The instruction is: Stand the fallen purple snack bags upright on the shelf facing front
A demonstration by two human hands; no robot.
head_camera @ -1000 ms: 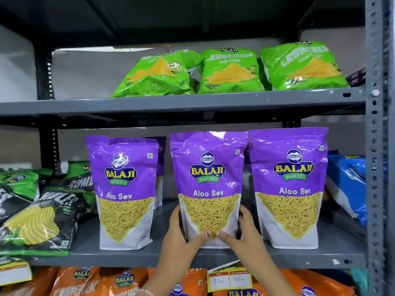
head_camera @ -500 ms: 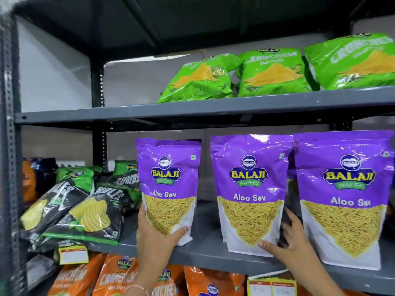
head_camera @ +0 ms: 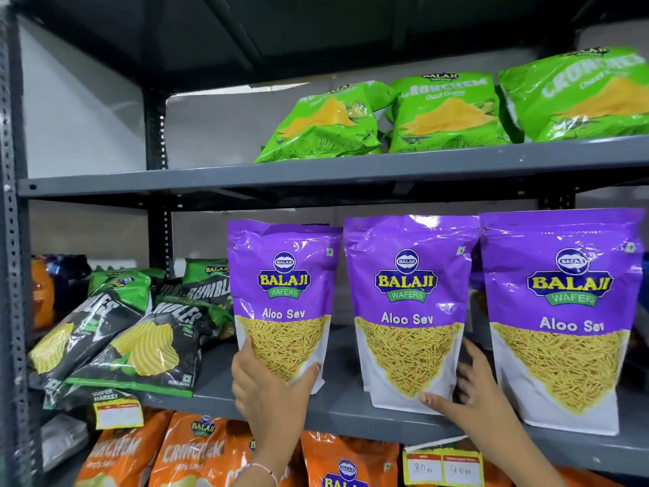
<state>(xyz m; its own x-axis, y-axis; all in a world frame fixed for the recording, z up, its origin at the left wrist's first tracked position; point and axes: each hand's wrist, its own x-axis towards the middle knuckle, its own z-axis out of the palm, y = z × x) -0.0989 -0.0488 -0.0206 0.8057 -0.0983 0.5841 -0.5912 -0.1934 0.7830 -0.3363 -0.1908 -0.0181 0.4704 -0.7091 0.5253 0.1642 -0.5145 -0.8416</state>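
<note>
Three purple Aloo Sev bags stand upright, facing front, on the middle shelf (head_camera: 344,405). Reaching up, the left hand (head_camera: 270,384) grasps the left bag (head_camera: 281,297) at its base; the right hand (head_camera: 467,391) grips the middle bag (head_camera: 407,311) at its lower right corner.

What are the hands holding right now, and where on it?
Left hand grips the left purple bag at its bottom; right hand holds the middle bag's lower right corner.

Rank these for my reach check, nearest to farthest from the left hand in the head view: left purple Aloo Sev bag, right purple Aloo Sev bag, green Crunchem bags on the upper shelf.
1. Left purple Aloo Sev bag, touching the left hand.
2. Right purple Aloo Sev bag, far right, same shelf.
3. Green Crunchem bags, shelf above.
</note>
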